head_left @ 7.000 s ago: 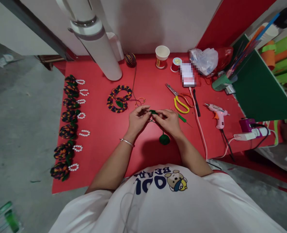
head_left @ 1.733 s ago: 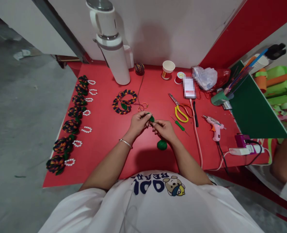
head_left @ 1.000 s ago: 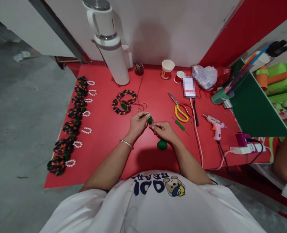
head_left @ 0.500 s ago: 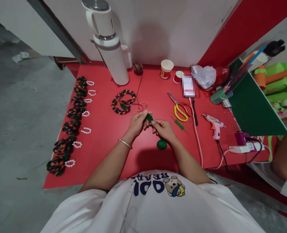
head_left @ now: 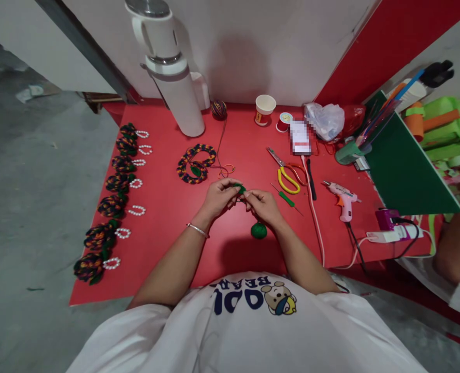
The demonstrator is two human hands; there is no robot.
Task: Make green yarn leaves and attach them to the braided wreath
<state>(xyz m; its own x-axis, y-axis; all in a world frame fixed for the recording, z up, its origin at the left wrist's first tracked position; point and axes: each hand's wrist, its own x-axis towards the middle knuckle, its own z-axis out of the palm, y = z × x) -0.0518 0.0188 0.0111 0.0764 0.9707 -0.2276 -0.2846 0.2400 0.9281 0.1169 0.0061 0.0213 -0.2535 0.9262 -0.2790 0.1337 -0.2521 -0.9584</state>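
Between my hands is a small green knitted piece (head_left: 239, 189), partly covered by my fingers. My left hand (head_left: 220, 198) pinches it from the left. From the right, the closed fingertips of my right hand (head_left: 264, 206) grip its edge; whether they also hold a thin tool or strand is too small to tell. A ball of green yarn (head_left: 258, 230) lies on the table just below my right hand. Beyond my hands rests a braided multicoloured yarn strip (head_left: 196, 163) in loops with a green leaf shape on it. A green-handled crochet hook (head_left: 286, 199) lies to the right.
On the red table (head_left: 163, 243), several yarn flowers (head_left: 111, 205) with bead loops line the left edge. A tall white flask (head_left: 179, 93) and a paper cup (head_left: 265, 110) stand at the back. Yellow-handled scissors (head_left: 288, 180), a phone (head_left: 300, 138) and a pink glue gun (head_left: 342, 199) lie rightward.
My left fingers have shifted over the green knitted piece, covering more of it. My right hand stays close against it. The view has moved slightly.
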